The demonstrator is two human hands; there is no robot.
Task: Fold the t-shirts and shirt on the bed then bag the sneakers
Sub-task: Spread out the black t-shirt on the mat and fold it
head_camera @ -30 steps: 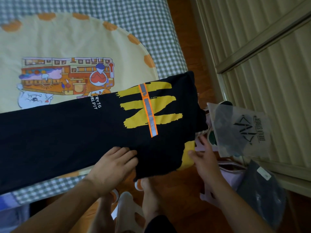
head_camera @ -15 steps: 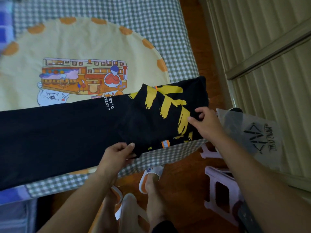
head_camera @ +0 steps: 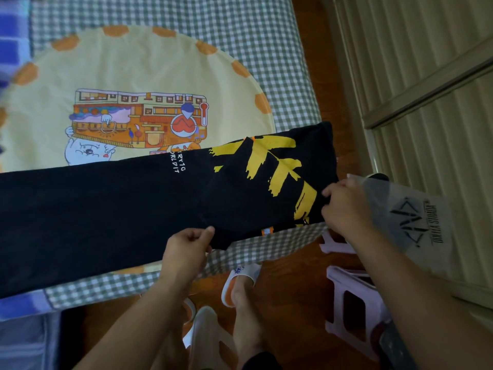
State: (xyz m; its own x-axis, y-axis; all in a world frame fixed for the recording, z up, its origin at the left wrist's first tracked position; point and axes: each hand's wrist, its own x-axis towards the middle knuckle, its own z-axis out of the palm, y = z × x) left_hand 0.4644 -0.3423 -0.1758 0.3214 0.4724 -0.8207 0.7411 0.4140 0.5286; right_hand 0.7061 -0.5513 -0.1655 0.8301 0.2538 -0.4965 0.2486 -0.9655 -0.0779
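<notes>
A black t-shirt (head_camera: 106, 209) with a yellow print lies in a long strip across the near edge of the bed (head_camera: 240, 36). Its right end is folded over onto itself. My left hand (head_camera: 186, 244) pinches the near corner of that folded part. At the shirt's right edge my right hand (head_camera: 344, 206) grips the fabric. Under the black shirt lies a pale yellow t-shirt (head_camera: 133, 84) with a cartoon print, spread flat. A clear plastic bag (head_camera: 416, 220) with a black logo stands to the right of my right hand.
The bed has a green-checked sheet. A pale pink plastic stool (head_camera: 349, 305) stands on the wooden floor at the right. Ribbed closet doors (head_camera: 426, 102) run along the right side. My feet in white-and-orange slides (head_camera: 240, 284) stand at the bed's edge.
The shirt's right end, which hung over the bed's edge, has been lifted and folded leftward onto the shirt. My right hand rose from below the bed edge to the shirt's right edge.
</notes>
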